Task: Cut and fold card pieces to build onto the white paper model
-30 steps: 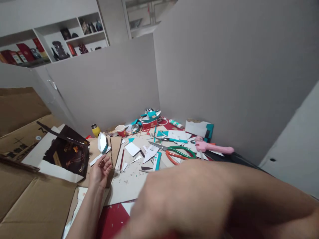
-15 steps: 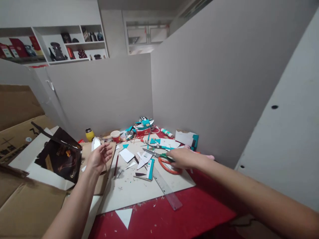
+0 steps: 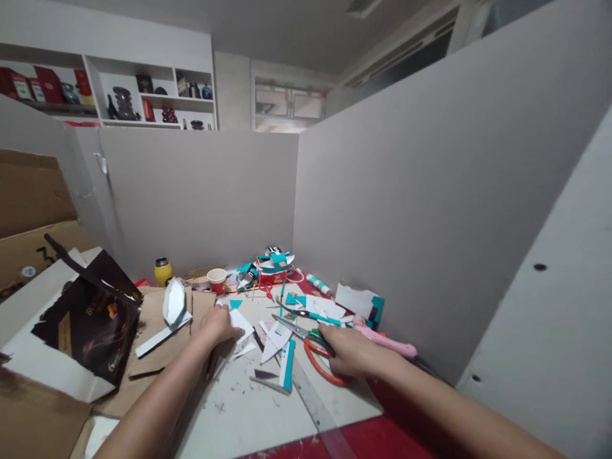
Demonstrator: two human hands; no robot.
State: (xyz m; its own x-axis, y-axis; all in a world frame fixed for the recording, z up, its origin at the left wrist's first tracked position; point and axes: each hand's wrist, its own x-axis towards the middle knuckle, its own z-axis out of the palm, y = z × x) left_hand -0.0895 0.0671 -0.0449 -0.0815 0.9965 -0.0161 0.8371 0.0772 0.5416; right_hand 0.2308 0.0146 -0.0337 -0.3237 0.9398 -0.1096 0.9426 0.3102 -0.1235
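Note:
My right hand [image 3: 351,350] is closed around the orange and green handles of a pair of scissors [image 3: 318,358], whose blades point left over the board. Palm down, my left hand [image 3: 220,328] touches a white paper piece [image 3: 243,324], with thumb and forefinger apart at its left edge; its other fingers are partly hidden. A folded white paper shape [image 3: 174,302] rests on brown cardboard [image 3: 153,354], left of that hand. Between my hands lie a pointed white paper scrap [image 3: 276,341] and a teal-and-white strip [image 3: 287,364].
A clear ruler [image 3: 313,401] crosses the pale board [image 3: 239,414] on the red table. Behind are a paper cup [image 3: 217,281], a yellow bottle [image 3: 163,273] and a glue stick [image 3: 319,284]. A pink-handled tool [image 3: 389,341] lies right. Opened cardboard boxes [image 3: 43,408] fill the left; grey partitions [image 3: 201,191] enclose the table.
My left hand has moved right and down from beside the folded paper shape to the white paper piece. The right hand still grips the scissors. The camera view has tilted up.

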